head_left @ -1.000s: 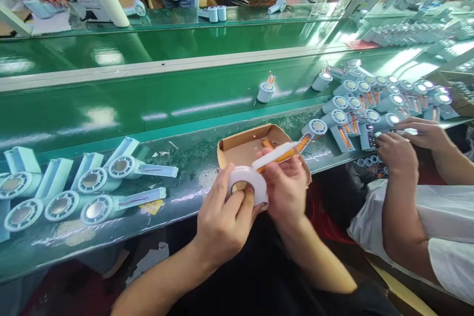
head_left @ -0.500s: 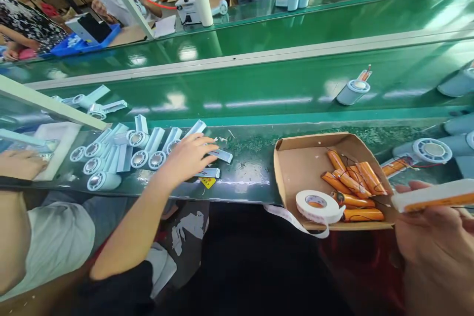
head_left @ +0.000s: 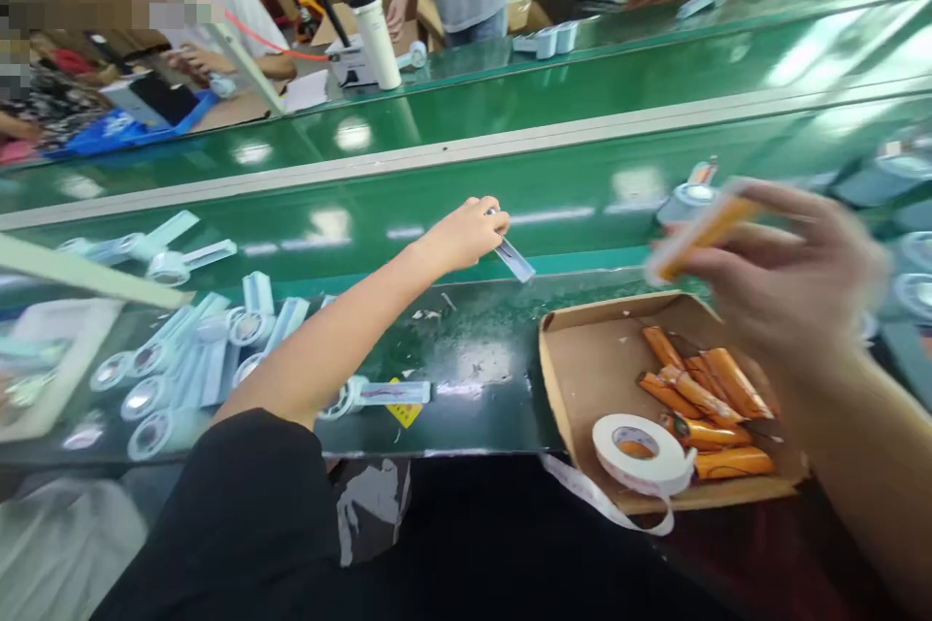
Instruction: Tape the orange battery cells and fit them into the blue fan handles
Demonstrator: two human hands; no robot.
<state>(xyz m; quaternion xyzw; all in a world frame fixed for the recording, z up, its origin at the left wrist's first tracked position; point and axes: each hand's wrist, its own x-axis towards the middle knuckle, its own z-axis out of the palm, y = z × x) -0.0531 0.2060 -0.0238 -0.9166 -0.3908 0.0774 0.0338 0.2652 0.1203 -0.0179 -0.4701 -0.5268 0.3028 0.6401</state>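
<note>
My left hand is closed around a light-blue handheld fan body above the green belt. Its open trough-like handle points down to the right; my fingers hide the round head. To the right, my right hand, blurred, pinches an orange battery with a white strip along it, above a cardboard tray. Several orange batteries with thin wires lie in the tray beside a roll of white tape. The tape's loose end hangs over the front edge. Another fan body lies near a yellow tag.
Several light-blue fan bodies lie crowded at the left, partly behind my left arm. More stand at the right edge. A white tray is at far left. Across the green conveyor belt, co-workers handle parts near a white electric screwdriver.
My left hand has lifted a fan body from the bench, moving forward and right. The battery in my right hand has moved up and left, over the cardboard tray. The camera view has shifted.
</note>
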